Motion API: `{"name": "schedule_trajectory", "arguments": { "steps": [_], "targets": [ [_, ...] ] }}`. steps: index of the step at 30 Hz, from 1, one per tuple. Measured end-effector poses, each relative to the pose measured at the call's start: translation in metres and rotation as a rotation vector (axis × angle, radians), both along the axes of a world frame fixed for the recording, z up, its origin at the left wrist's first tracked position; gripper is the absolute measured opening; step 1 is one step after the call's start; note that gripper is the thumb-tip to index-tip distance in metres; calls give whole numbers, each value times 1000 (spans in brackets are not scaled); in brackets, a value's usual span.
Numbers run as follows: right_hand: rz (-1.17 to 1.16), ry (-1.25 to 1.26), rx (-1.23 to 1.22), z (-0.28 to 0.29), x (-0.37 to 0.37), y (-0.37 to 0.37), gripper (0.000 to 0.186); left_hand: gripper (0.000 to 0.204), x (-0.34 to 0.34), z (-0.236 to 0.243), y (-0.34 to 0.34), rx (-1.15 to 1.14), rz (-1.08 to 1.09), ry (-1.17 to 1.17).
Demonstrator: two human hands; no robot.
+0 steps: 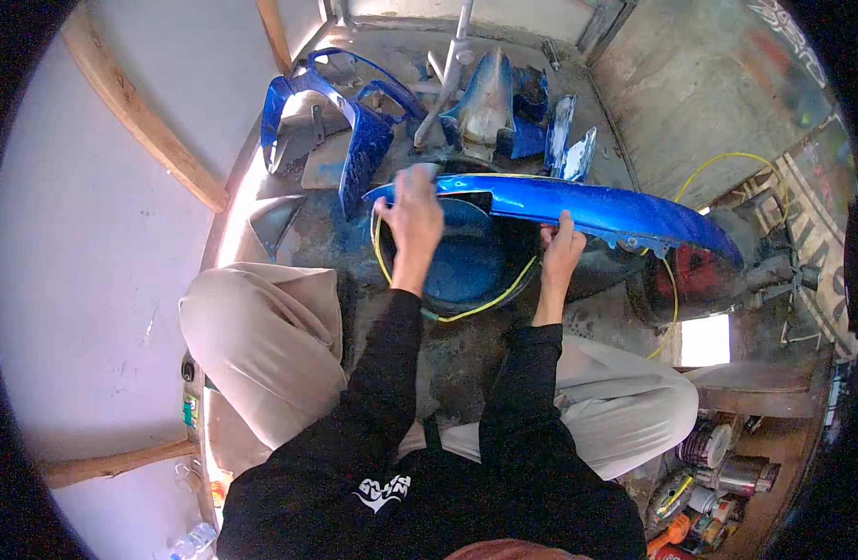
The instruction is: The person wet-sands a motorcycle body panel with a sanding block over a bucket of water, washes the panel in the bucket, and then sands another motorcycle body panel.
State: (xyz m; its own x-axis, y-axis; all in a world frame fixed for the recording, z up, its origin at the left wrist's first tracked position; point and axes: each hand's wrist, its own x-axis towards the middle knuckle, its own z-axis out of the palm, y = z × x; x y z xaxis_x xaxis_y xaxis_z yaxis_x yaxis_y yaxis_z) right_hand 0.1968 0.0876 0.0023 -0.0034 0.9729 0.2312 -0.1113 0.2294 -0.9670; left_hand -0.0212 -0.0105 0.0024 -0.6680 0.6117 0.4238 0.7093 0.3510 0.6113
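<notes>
Above a round tub (462,271), bluish inside, the right hand (562,250) had its fingers closed on the lower edge of a long, curved, glossy blue fairing panel (592,205). The left hand (413,219) bent over its tapered end (too blurred to tell its grip). Beyond lay an angular blue fairing frame (365,163).

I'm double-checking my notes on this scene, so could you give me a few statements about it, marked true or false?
1. The right grip is on the long blue panel. True.
2. The left grip is at the panel's right end. False: it is near the left end.
3. The sleeves are white. False: they are black.
4. Another blue part lies beyond the left grip. True.
</notes>
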Motion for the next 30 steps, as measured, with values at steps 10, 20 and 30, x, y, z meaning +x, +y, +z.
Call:
{"name": "schedule_trajectory", "arguments": {
  "steps": [10,20,30],
  "targets": [
    [-94,-85,15,3,-1,-3,53,39,10,-1,7,28,-117,-51],
    [-88,-97,-29,-1,2,-1,53,33,54,2,17,94,-201,118],
    [-89,-98,-12,-6,2,2,53,27,0,2,-2,91,67,-19]
  ]
}}
